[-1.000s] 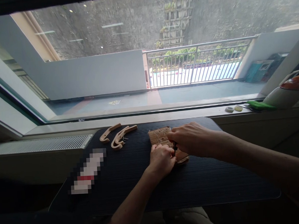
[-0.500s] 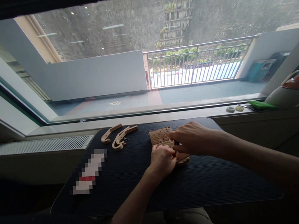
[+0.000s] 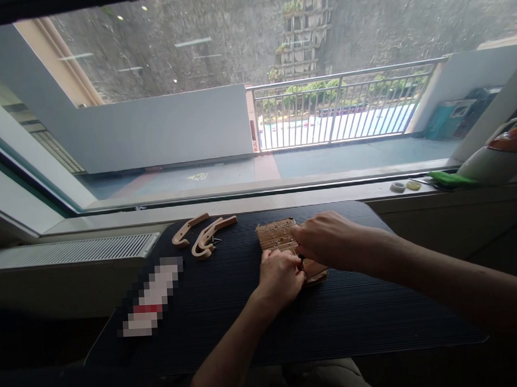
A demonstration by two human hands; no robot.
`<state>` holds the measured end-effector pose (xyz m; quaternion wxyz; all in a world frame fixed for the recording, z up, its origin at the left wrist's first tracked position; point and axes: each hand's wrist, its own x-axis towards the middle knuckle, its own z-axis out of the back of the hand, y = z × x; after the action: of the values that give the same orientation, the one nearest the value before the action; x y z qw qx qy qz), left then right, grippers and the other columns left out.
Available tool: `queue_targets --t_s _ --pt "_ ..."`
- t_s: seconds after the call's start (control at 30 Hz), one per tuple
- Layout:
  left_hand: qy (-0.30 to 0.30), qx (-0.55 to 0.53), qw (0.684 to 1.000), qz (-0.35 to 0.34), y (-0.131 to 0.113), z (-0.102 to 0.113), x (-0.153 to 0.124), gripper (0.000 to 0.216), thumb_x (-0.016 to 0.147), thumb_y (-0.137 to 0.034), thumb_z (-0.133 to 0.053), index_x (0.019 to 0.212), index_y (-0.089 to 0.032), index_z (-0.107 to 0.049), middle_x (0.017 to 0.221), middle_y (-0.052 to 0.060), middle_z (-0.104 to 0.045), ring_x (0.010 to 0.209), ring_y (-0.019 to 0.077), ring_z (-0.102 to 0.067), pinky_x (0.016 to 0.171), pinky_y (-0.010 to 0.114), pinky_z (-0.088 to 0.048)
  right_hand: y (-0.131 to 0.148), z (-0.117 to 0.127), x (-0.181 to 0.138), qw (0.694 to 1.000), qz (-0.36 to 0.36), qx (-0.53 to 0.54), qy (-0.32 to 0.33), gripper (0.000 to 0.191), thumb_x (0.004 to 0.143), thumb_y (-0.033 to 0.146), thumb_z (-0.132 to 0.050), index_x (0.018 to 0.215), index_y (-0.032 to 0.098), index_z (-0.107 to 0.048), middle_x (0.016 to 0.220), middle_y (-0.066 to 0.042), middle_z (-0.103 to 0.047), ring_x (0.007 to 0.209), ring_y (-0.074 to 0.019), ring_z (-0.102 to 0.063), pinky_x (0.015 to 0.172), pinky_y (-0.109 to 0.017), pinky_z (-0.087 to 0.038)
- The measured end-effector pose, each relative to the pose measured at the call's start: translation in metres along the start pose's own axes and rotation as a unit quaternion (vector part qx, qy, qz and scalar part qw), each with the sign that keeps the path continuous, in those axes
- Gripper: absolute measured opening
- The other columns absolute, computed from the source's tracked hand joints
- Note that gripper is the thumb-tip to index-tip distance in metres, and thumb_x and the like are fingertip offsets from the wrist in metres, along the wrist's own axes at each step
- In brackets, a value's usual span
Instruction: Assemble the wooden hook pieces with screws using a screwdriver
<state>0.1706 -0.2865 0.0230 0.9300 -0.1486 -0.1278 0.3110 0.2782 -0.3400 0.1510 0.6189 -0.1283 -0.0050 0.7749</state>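
Observation:
My right hand (image 3: 330, 239) is closed around a tool with a dark shaft (image 3: 301, 262); its handle is hidden in my fist. Beside it, my left hand (image 3: 281, 276) has its fingers curled at the lower end of the shaft, and what they pinch is hidden. Both hands are over a piece of corrugated cardboard (image 3: 274, 236), its torn upper surface pitted and strewn with crumbs. Left of it on the dark table lie curved wooden hooks (image 3: 190, 228) with drilled holes. Small metal screws (image 3: 216, 240) lie beside the nearer hooks.
The dark table (image 3: 369, 320) meets the windowsill (image 3: 242, 206). A pixelated flat item (image 3: 153, 294) lies at the table's left. On the sill sit a white tape roll (image 3: 397, 187), a yellowish roll (image 3: 413, 185), a green cloth-like item (image 3: 451, 179) and a white container (image 3: 495, 164). A radiator (image 3: 71, 252) stands left.
My right hand has shifted slightly and turned on the tool, and less of the shaft shows. My left hand stays in place. The whole view has moved a little.

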Motion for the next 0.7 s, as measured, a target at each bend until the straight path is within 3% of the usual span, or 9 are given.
queue_targets --t_s 0.17,0.4,0.7 --pt "0.004 -0.005 1.0 -0.006 -0.0004 0.0017 -0.0012 0.019 0.078 -0.027 -0.054 0.068 -0.023 -0.069 0.08 0.001 -0.07 0.081 0.0181 -0.059 0.079 0.033 -0.035 0.0002 0.0052 -0.0041 1.0 -0.015 -0.013 0.003 0.017 0.087 0.023 -0.05 0.088 0.01 -0.061 0.069 -0.009 -0.066 0.065 -0.0225 -0.065 0.046 -0.026 -0.031" --pt "0.007 0.004 1.0 0.009 -0.0032 0.0039 -0.0006 0.019 0.079 -0.03 -0.057 0.067 -0.021 -0.069 0.079 0.003 -0.07 0.081 0.0184 -0.059 0.077 0.031 -0.036 -0.0014 0.0056 -0.0063 0.998 0.048 0.041 0.016 0.008 0.077 0.016 -0.06 0.085 0.013 -0.061 0.081 -0.007 -0.066 0.074 -0.0198 -0.064 0.049 -0.025 -0.028" --pt "0.006 0.008 1.0 0.005 -0.0042 0.0046 -0.0003 0.021 0.079 -0.033 -0.058 0.065 -0.019 -0.067 0.076 0.003 -0.07 0.08 0.0191 -0.06 0.076 0.033 -0.037 0.0052 0.0008 0.0001 0.999 0.033 0.01 0.009 0.009 0.083 0.01 -0.053 0.086 0.008 -0.061 0.076 -0.009 -0.066 0.066 -0.0186 -0.064 0.046 -0.025 -0.029"
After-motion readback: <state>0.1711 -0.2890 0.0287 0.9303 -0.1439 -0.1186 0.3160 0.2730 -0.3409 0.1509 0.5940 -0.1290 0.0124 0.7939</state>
